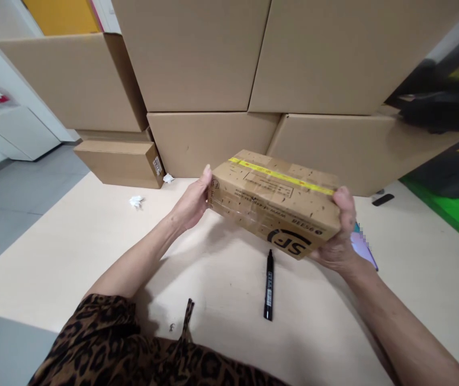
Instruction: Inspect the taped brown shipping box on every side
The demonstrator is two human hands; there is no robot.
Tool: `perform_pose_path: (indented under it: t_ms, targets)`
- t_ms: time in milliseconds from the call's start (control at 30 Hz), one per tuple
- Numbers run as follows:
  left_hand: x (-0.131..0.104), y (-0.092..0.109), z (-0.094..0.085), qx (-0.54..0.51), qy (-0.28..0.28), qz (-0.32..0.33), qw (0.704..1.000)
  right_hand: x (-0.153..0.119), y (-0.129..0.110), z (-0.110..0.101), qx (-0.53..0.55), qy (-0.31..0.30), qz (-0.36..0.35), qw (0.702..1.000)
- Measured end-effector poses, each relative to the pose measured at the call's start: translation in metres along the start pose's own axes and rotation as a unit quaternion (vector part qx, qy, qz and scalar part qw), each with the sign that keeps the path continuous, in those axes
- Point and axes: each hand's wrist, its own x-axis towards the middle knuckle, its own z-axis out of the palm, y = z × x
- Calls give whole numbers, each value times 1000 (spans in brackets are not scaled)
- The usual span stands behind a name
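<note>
I hold a small cardboard parcel (pixel 272 201) with a yellow tape strip and black print, lifted above the pale table (pixel 72 252). My left hand (pixel 193 201) grips its left end. My right hand (pixel 340 236) grips its right end, thumb over the top edge. A black marker (pixel 268 287) lies on the table just below the parcel, between my arms. A flat purple-white item (pixel 364 247) shows partly behind my right hand.
Large cardboard boxes (pixel 197 59) are stacked along the table's far side, with a smaller flat box (pixel 120 163) at the left. Crumpled white scraps (pixel 136 201) lie near it. A small black object (pixel 383 200) rests at the right. Green flooring (pixel 454 214) lies beyond.
</note>
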Motion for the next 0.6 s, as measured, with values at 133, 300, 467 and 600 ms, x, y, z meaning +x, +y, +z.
perform_pose_path:
  t_ms: [133, 300, 467, 600]
  targets:
    - [1, 0, -3, -11, 67, -58, 996, -3, 5, 3, -28, 54, -184, 981]
    - [8, -11, -3, -52, 128, -18, 990, 9, -19, 8, -66, 67, -44, 995]
    - [14, -18, -2, -84, 172, 77, 978, 31, -57, 11, 183, 146, 246, 941]
    - [14, -29, -1, -38, 165, 133, 976, 45, -83, 10, 365, 52, 356, 859]
